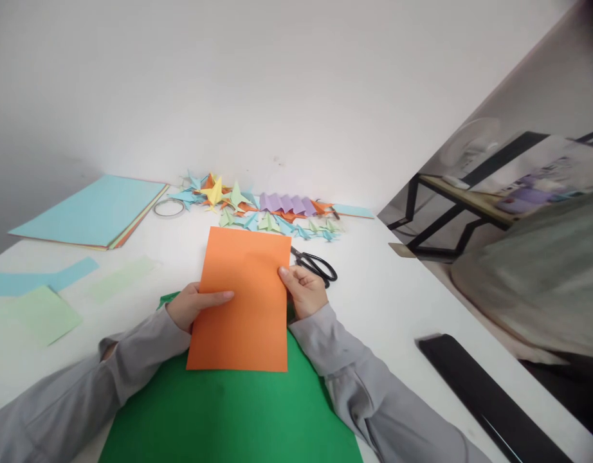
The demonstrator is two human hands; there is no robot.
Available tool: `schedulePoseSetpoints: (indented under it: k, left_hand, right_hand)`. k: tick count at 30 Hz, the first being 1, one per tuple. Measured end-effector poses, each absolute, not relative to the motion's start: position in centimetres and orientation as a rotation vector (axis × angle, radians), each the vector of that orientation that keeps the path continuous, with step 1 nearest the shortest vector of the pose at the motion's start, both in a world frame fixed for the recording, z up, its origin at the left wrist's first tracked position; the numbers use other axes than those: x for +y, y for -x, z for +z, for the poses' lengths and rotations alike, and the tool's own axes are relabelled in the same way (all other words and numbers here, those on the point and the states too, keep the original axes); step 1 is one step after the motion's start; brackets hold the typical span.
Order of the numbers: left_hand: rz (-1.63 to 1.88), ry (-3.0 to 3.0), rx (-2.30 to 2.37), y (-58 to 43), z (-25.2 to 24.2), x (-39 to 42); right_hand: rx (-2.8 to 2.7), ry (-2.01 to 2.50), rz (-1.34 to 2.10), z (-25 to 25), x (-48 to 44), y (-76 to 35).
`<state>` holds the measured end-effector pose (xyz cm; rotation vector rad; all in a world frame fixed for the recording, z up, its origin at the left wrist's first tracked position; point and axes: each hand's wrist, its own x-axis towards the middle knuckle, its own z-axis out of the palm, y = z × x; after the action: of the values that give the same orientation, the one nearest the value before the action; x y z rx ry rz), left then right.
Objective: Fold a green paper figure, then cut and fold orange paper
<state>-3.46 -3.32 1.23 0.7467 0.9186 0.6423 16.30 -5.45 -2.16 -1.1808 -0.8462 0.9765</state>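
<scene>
An orange sheet of paper (246, 270) is held up between my two hands, its face toward me. My left hand (195, 305) grips its left edge, thumb lying across the front and the other fingers hidden behind. At the right edge, my right hand (305, 289) pinches the sheet between thumb and curled fingers. Under the orange paper spreads a large green sheet (229, 418) on the table. Black-handled scissors (318, 265) lie just beyond my right hand, their blades partly hidden by the paper.
Folded paper stars and cranes (214, 191) and a purple pleated strip (287, 204) line the wall. Coloured sheets (94, 209) are stacked left, beside a tape roll (169, 208). Paper scraps (48, 314) lie nearer. A black long object (484, 399) rests right; a person (538, 276) is beyond.
</scene>
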Motion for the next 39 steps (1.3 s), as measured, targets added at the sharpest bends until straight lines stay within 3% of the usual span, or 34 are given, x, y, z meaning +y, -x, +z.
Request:
schedulePoseSetpoints:
  k: [18,21,24,28,32,34,39]
  left_hand:
    - [0.631,-0.768,0.827,3.6,1.1,-2.8]
    - [0.685,-0.784,0.885,3.9,1.1,-2.4]
    - [0.827,-0.770,0.970,4.2,1.5,-2.0]
    - [0.923,-0.730,1.045,4.4,2.1,-1.5]
    - [1.029,-0.697,1.050,4.3,2.0,-1.3]
    - [1.047,-0.714,1.031,4.2,1.7,-1.4]
    - [0.962,-0.835,0.899,3.6,1.0,-2.5]
  right_hand:
    - [-0.993,1.223,1.016,-1.3,-5.8,-16.1]
    - [-1.008,1.392,0.786,-1.5,-5.4,-18.0]
    - [-1.058,1.703,0.191,-2.4,-4.8,-21.1]
    - [-1.299,2.139,-0.008,-3.7,-4.0,-23.7]
    - [-1.379,1.961,-0.191,-3.3,-4.2,-22.3]
    - [-1.393,1.676,-0.014,-2.6,-4.8,-20.6]
    - [-1.245,1.214,0.990,-1.3,-6.7,-15.9]
